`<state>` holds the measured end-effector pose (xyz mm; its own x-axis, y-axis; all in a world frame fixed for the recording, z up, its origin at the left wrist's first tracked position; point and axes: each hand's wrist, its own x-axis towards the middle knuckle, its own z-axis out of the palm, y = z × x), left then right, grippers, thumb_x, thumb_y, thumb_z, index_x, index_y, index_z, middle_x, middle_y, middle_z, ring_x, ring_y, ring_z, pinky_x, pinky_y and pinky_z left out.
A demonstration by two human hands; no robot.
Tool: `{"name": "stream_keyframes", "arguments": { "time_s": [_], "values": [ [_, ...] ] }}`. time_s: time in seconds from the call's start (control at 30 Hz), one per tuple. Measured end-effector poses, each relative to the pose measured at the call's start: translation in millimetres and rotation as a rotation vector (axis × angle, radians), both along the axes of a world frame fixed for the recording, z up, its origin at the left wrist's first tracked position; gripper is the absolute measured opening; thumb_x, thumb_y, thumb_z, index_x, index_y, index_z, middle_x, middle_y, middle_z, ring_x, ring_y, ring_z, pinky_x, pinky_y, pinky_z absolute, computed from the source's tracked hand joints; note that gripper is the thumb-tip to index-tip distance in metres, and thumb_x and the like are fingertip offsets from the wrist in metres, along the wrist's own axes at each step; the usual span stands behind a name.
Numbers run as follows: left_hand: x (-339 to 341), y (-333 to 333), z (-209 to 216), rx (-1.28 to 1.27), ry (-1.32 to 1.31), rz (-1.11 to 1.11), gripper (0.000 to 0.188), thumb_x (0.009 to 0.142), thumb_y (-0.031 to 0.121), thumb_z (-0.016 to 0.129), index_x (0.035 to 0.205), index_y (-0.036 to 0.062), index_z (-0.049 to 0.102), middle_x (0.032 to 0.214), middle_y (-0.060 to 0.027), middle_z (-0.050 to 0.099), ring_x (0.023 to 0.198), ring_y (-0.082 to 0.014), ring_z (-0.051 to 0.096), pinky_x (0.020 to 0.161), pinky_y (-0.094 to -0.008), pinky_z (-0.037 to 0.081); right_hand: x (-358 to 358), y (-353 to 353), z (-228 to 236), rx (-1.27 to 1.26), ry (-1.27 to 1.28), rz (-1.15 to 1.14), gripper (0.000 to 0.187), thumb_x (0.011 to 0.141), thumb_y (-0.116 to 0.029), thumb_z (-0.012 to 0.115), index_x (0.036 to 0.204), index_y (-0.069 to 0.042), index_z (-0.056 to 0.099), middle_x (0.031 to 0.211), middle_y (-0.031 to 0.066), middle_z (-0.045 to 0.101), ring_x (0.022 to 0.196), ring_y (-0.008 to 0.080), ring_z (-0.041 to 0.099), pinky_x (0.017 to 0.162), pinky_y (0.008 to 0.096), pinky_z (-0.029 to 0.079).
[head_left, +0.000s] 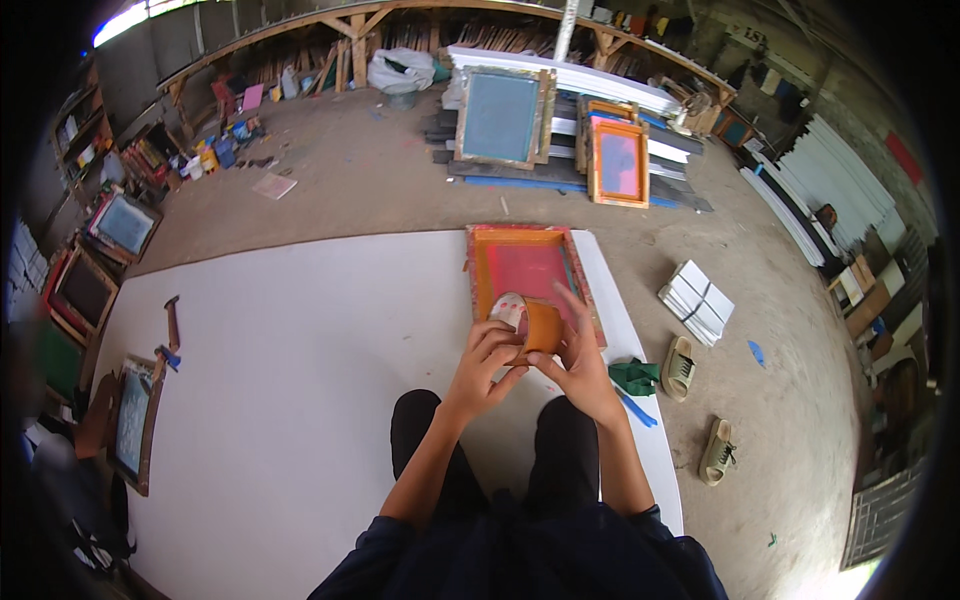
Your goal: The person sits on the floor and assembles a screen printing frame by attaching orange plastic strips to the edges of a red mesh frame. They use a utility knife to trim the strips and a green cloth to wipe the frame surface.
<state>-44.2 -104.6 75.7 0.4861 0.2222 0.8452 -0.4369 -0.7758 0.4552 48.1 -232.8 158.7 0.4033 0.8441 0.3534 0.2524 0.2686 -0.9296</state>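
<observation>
A roll of brown packing tape (541, 331), with a pale core marked in pink, is held up in front of me between both hands. My left hand (489, 358) grips it from the left, fingers curled along the core side and thumb underneath. On the other side, my right hand (580, 357) has its thumb against the tape's lower edge while its fingers curve up along the right; the raised fingertips are slightly blurred. Just beyond the hands lies a wooden screen-printing frame (520, 236) with red mesh, partly covered by the roll and the fingers.
I sit on a large white board (260, 380). Green cloth (634, 377) and a blue strip (637, 409) lie at its right edge, near two shoes (678, 369) and tied white sheets (697, 302). A hammer (172, 330) and another screen (134, 425) lie left. More screens (498, 115) lean ahead.
</observation>
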Motion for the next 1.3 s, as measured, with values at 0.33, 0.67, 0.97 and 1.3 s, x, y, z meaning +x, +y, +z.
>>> {"name": "stream_keyframes", "arguments": {
  "time_s": [0.33, 0.67, 0.97, 1.3],
  "values": [
    [74.0, -87.7, 15.6, 0.164, 0.086, -0.022, 0.021, 0.072, 0.001, 0.065, 0.089, 0.0097, 0.056, 0.111, -0.0016, 0.057, 0.116, -0.0295, 0.045, 0.107, -0.0556, 0.023, 70.4, -111.2, -10.7, 0.116, -0.151, -0.396, 0.071, 0.075, -0.010, 0.073, 0.134, -0.002, 0.033, 0.128, 0.0131, 0.051, 0.120, 0.0250, 0.048, 0.102, 0.0369, 0.035],
    [91.4, -115.8, -0.1, 0.209, 0.229, -0.030, 0.020, 0.073, 0.001, 0.065, 0.088, 0.0111, 0.058, 0.114, 0.0007, 0.056, 0.120, -0.0283, 0.043, 0.108, -0.0556, 0.024, 87.9, -147.0, -43.8, 0.071, -0.173, -0.569, 0.057, 0.071, -0.005, 0.075, 0.120, -0.003, 0.046, 0.117, 0.0129, 0.056, 0.118, 0.0268, 0.049, 0.098, 0.0366, 0.040],
    [57.9, -94.7, -13.3, 0.387, 0.268, 0.207, 0.020, 0.073, 0.009, 0.067, 0.090, 0.0173, 0.062, 0.111, 0.0036, 0.058, 0.120, -0.0218, 0.044, 0.104, -0.0562, 0.032, 64.6, -106.9, -46.7, 0.136, 0.070, -0.542, 0.052, 0.078, -0.005, 0.070, 0.123, -0.001, 0.045, 0.107, 0.0099, 0.054, 0.103, 0.0176, 0.054, 0.088, 0.0333, 0.048],
    [44.6, -83.9, -20.7, 0.488, 0.241, 0.285, 0.021, 0.073, 0.011, 0.066, 0.091, 0.0197, 0.062, 0.108, 0.0035, 0.058, 0.119, -0.0196, 0.043, 0.103, -0.0551, 0.034, 60.6, -97.1, -50.5, 0.101, 0.144, -0.448, 0.048, 0.077, 0.000, 0.069, 0.120, -0.003, 0.047, 0.111, 0.0079, 0.053, 0.108, 0.0162, 0.050, 0.092, 0.0326, 0.044]
  ]
}}
